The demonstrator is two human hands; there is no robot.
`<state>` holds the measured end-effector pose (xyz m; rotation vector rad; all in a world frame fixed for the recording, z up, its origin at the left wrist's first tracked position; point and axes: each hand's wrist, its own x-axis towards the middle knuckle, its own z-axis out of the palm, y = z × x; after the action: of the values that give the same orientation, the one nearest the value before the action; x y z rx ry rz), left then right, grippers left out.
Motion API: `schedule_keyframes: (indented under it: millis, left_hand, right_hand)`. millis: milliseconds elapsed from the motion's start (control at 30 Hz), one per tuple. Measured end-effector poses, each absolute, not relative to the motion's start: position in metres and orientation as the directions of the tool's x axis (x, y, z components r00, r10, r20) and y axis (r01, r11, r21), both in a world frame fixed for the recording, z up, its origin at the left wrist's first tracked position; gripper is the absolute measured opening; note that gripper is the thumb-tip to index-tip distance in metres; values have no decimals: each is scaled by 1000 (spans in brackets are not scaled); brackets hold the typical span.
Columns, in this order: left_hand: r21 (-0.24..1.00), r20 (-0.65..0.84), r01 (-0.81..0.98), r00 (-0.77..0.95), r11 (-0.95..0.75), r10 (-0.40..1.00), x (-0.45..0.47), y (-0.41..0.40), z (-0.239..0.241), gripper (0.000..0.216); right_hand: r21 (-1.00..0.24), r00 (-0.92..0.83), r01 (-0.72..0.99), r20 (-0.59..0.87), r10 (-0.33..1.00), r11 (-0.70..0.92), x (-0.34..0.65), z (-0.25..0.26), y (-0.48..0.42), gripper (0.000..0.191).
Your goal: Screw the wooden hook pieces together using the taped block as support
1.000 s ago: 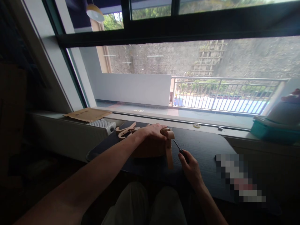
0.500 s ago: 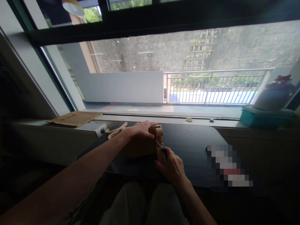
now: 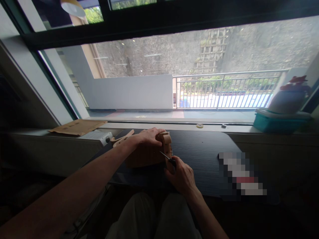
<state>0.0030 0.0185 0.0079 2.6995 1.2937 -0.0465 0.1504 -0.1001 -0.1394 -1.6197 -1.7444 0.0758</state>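
A brown wooden piece (image 3: 144,156) stands on the dark table, with a paler curved strip (image 3: 167,139) that has small dark holes along its right end. My left hand (image 3: 152,136) reaches over the top of this piece and grips it near that end. In my right hand (image 3: 183,174) is a screwdriver (image 3: 165,155) with a thin metal shaft and a black handle. Its shaft points up and left, close to the strip. Whether the tip touches the wood I cannot tell. Lower down, the right fingers are beside the strip's near end.
Pale wooden parts (image 3: 123,137) lie behind my left forearm. A white heater-like box (image 3: 94,136) and a brown envelope (image 3: 78,126) are at the left. A roll of tape (image 3: 199,125) and a teal box (image 3: 280,121) sit on the windowsill. A blurred-out object (image 3: 241,174) lies on the table's right.
The screwdriver has swung to a flatter angle, its tip shifting left and slightly down from the strip. The left hand keeps its hold. The whole view has shifted slightly.
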Motion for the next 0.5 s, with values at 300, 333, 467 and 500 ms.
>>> schedule_keyframes:
  millis: [300, 333, 467, 500]
  left_hand:
    - [133, -140, 792, 610, -595, 780, 4, 14, 13, 76]
    - [133, -149, 799, 601, -586, 785, 4, 13, 15, 78]
    - [129, -160, 811, 584, -570, 795, 4, 8, 18, 83]
    - [129, -162, 812, 584, -570, 795, 4, 8, 18, 84]
  right_hand:
    - [-446, 29, 862, 516, 856, 240, 150, -141, -103, 38]
    - [-437, 22, 866, 517, 855, 242, 150, -140, -103, 39]
    - [-404, -2, 879, 528, 849, 253, 150, -140, -104, 42]
    - [-398, -4, 881, 533, 846, 256, 149, -140, -104, 42]
